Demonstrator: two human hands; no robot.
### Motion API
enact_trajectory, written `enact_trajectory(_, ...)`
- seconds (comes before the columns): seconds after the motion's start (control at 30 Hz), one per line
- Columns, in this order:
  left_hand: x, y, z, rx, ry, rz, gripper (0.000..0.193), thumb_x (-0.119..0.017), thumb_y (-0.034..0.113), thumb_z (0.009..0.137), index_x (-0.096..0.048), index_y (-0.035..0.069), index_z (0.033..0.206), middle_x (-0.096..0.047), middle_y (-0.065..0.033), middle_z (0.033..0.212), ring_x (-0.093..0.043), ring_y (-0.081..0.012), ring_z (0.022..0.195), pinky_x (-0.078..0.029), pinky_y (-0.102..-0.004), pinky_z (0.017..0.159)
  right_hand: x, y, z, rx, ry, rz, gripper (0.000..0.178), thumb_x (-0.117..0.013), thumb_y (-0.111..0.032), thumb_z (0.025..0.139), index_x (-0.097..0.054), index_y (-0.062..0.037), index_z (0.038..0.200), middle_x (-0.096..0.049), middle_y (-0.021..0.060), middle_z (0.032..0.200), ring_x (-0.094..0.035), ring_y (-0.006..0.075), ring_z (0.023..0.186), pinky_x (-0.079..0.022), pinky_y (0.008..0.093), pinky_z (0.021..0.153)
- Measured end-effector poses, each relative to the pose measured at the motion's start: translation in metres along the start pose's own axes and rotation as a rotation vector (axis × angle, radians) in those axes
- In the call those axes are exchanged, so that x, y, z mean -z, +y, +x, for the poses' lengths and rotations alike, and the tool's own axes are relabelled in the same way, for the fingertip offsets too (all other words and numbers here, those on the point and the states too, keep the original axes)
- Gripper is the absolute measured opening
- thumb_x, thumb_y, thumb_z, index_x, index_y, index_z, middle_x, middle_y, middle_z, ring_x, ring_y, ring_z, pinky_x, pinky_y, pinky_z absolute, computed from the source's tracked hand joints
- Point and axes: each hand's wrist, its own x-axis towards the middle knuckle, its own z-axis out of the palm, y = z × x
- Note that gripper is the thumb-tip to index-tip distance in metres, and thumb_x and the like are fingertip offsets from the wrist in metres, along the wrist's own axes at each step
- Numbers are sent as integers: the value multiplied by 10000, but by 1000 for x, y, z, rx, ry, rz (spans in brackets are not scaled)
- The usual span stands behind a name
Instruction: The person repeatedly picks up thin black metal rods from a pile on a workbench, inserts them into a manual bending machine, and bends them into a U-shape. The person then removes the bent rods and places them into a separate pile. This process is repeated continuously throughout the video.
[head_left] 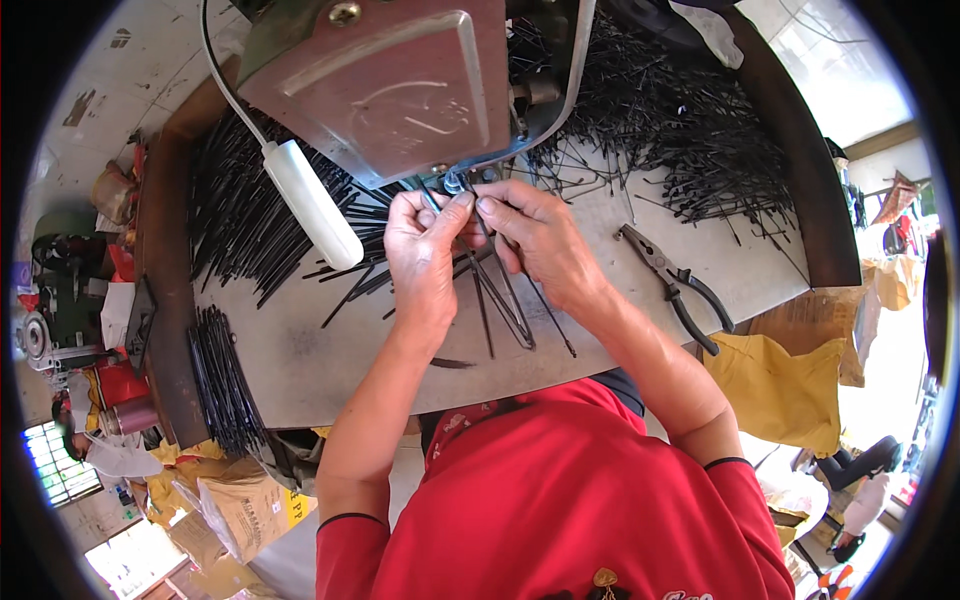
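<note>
My left hand [422, 255] and my right hand [540, 235] are close together under the front of a machine with a dull red cover [385, 90]. Both have thumb and fingers pinched on thin black rods, whose upper ends sit by a small metal part [453, 183] at the machine's lower edge. Several black rods [508, 305] hang below the hands, spreading toward me over the metal tabletop [300, 355]. My fingers partly hide where the rods meet the machine, so I cannot tell which rod is in which hand.
Pliers with black handles [675, 285] lie to the right. A white lamp [315, 205] hangs at the left. Piles of black rods [245, 215] fill the left side, and thinner rods with small knobbed ends [700, 150] the far right. A raised brown rim [815, 200] borders the table.
</note>
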Motion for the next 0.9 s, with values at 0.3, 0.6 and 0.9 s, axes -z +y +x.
enact_trajectory(0.3,-8,-2,-11,1,79,-56,212,-650,6,836,-444,55,853,-545,-31,772,-578,-125,633,-499,-255,565,0,-4,-8,5,5,1,246,-522,-141,924,-613,26,1082,-552,15,733,-443,52,519,-340,206,465)
enact_trajectory(0.6,-4,-2,-8,-16,69,-69,204,-647,25,842,-445,56,853,-533,-25,760,-568,-117,619,-494,-253,569,-3,-3,-4,-18,9,29,240,-522,-136,926,-612,30,1073,-561,23,733,-443,53,508,-340,212,440)
enact_trajectory(0.9,0,-5,-6,-21,44,-53,179,-642,37,849,-466,41,880,-550,-28,748,-566,-113,617,-489,-247,574,-2,-1,-4,-39,0,40,227,-521,-137,925,-611,19,1064,-570,18,743,-459,54,509,-348,212,434)
